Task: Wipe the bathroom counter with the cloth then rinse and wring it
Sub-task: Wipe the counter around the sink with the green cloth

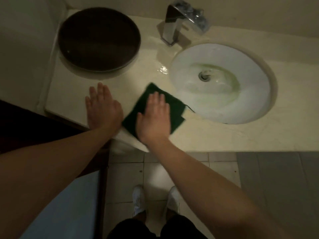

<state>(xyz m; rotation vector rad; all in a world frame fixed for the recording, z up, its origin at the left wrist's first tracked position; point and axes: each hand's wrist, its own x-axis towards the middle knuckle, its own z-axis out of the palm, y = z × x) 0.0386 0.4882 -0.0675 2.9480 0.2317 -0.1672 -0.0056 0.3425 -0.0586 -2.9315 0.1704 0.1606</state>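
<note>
A dark green cloth (174, 106) lies folded flat on the cream bathroom counter (233, 135), just left of the white oval sink (241, 94). My right hand (155, 116) presses flat on the cloth with fingers extended, covering its middle. My left hand (101, 106) rests palm down on the bare counter to the left of the cloth, fingers together and holding nothing. A wet sheen shows on the counter between the tap and the cloth.
A large dark round tray (99, 39) sits at the counter's back left. A chrome tap (172, 26) stands behind the sink. The counter's front edge runs below my hands. Tiled floor and my white shoes (138, 200) are beneath.
</note>
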